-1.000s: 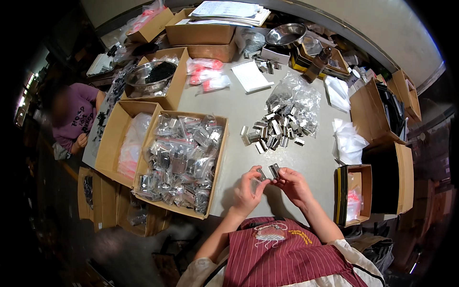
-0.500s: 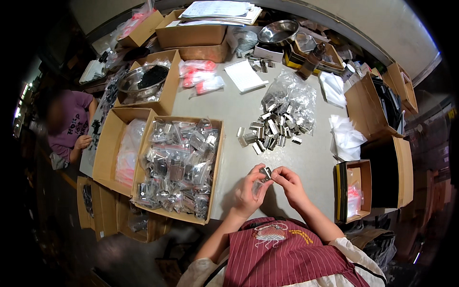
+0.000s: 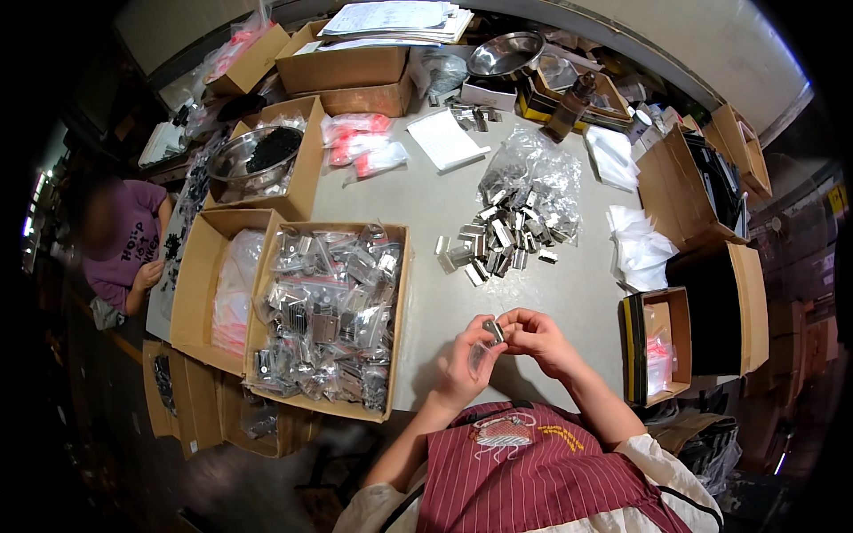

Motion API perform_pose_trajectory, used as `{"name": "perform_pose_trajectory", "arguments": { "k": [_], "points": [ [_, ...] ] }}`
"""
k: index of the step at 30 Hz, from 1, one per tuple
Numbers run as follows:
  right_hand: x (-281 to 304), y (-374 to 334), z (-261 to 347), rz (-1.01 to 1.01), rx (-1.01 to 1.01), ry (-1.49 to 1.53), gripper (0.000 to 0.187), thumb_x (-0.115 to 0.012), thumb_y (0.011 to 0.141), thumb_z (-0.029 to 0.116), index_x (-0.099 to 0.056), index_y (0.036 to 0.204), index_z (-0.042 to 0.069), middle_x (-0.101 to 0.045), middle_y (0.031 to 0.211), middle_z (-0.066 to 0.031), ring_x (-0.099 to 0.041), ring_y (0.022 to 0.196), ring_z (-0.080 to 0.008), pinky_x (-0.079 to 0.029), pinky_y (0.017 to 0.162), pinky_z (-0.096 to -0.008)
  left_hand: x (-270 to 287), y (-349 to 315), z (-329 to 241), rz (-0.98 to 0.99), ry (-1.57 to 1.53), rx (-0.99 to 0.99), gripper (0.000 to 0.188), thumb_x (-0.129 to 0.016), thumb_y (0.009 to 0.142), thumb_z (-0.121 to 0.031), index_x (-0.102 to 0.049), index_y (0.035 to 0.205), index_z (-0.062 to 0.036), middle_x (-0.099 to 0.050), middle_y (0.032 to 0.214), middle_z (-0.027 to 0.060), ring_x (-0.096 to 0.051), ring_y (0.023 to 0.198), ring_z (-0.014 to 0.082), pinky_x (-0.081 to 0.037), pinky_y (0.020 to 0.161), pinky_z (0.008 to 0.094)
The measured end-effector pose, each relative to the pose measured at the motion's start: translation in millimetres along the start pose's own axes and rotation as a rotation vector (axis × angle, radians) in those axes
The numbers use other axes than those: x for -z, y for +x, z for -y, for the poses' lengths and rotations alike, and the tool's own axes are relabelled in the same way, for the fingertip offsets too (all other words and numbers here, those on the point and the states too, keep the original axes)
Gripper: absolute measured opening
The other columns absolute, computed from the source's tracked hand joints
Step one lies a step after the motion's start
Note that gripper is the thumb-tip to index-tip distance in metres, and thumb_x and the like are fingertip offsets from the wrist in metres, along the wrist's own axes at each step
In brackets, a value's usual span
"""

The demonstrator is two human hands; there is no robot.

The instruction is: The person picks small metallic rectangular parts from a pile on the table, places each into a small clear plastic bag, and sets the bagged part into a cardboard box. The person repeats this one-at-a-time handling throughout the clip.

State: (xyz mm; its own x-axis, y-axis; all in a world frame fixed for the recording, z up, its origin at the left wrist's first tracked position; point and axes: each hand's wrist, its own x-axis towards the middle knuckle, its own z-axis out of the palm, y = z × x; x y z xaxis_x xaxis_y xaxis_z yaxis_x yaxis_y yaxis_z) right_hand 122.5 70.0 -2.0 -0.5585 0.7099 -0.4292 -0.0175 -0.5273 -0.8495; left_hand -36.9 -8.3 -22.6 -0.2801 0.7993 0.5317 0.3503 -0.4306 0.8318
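Note:
Close to my body, over the near part of the table, both hands meet at a small metal bracket (image 3: 492, 332). My left hand (image 3: 457, 371) is closed on a small clear plastic bag (image 3: 478, 360), its thumb and fingers beside the bracket. My right hand (image 3: 542, 343) pinches the bracket from the right; the fingertips partly hide it. Whether the bracket is partly inside the bag I cannot tell. Beyond my hands lies a loose pile of shiny metal brackets (image 3: 502, 234), spilling out of a large clear bag (image 3: 533, 160).
Left of my hands stands a cardboard box (image 3: 402, 320) full of bagged metal parts, with a box of empty bags (image 3: 238, 284) beside it. A small box (image 3: 633, 346) sits at the right edge. Steel bowls (image 3: 505, 55) and a brown bottle (image 3: 569, 107) stand farther back. Another person (image 3: 124, 231) sits at far left.
My right hand has turned, its fingers now curled more over the bracket. The bracket has tilted between the fingertips. The whole view has shifted slightly.

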Motion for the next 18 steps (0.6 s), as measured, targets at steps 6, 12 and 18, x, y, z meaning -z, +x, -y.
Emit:
{"name": "perform_pose_trajectory", "arguments": {
  "k": [6,12,18],
  "points": [
    [3.6,-5.6,14.0,-0.021,-0.071,0.059,0.019,-0.058,0.084,0.005,-0.067,0.1,0.001,-0.065,0.085,-0.0017,-0.057,0.071,-0.008,-0.045,0.065,-0.0221,3.3,-3.6,0.0,0.032,0.048,-0.045,0.035,-0.076,0.084,0.004,-0.053,0.11,-0.0006,-0.068,0.111,0.0275,-0.072,0.084,0.0302,-0.057,0.068,0.0329],
    [8.1,-10.4,26.0,0.027,-0.011,0.171,0.017,-0.052,0.089,0.004,-0.065,0.1,0.0,-0.066,0.093,-0.0067,-0.065,0.082,-0.0161,-0.053,0.078,-0.031,5.4,-16.2,3.7,-0.001,-0.408,0.238,0.032,-0.069,0.089,0.008,-0.048,0.113,-0.0005,-0.061,0.12,0.026,-0.066,0.097,0.0229,-0.054,0.078,0.0294],
    [14.6,-3.3,-2.0,0.071,-0.273,0.17,0.017,-0.053,0.098,0.008,-0.059,0.112,0.0,-0.066,0.097,-0.0096,-0.068,0.091,-0.0207,-0.058,0.077,-0.0335,-1.3,-20.2,7.7,-0.077,-0.467,0.366,0.032,-0.064,0.092,0.009,-0.046,0.116,-0.0014,-0.059,0.124,0.0211,-0.063,0.1,0.022,-0.051,0.092,0.0325]
  ]
}}
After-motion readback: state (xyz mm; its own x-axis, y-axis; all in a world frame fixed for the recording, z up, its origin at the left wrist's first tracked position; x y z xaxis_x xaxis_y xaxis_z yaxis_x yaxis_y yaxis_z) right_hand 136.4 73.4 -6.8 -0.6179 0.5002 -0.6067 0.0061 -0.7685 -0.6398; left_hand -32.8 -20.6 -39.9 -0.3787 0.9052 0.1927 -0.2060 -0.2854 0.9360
